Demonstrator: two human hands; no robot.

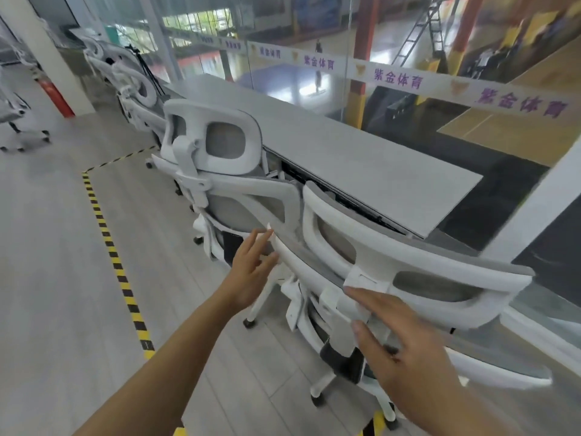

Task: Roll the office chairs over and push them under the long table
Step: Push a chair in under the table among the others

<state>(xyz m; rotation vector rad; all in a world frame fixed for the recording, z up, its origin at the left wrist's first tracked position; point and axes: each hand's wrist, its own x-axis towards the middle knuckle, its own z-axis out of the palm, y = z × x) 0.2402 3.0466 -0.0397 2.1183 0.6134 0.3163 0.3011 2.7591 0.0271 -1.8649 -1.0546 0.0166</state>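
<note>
While both arms reach forward from the near edge of the view, the left hand (251,269) is held with its fingers straight and slightly spread, the fingertips at the left end of the white back frame of the nearest chair (393,265); whether they press on it or only brush it cannot be told through the blur. The right hand (405,350) is also flat and relaxed, fingers apart, lying close against the frame's central bracket, gripping nothing. This chair, white with grey mesh, stands at the near end of the long table (361,158), its headrest close to the table edge and its castors on the pale floor. A second chair (217,171) of the same kind stands just to the left and farther along the same side of the table. More chairs (132,80) line up beyond it. A yellow-and-black floor stripe (108,243) runs on the left.
</note>
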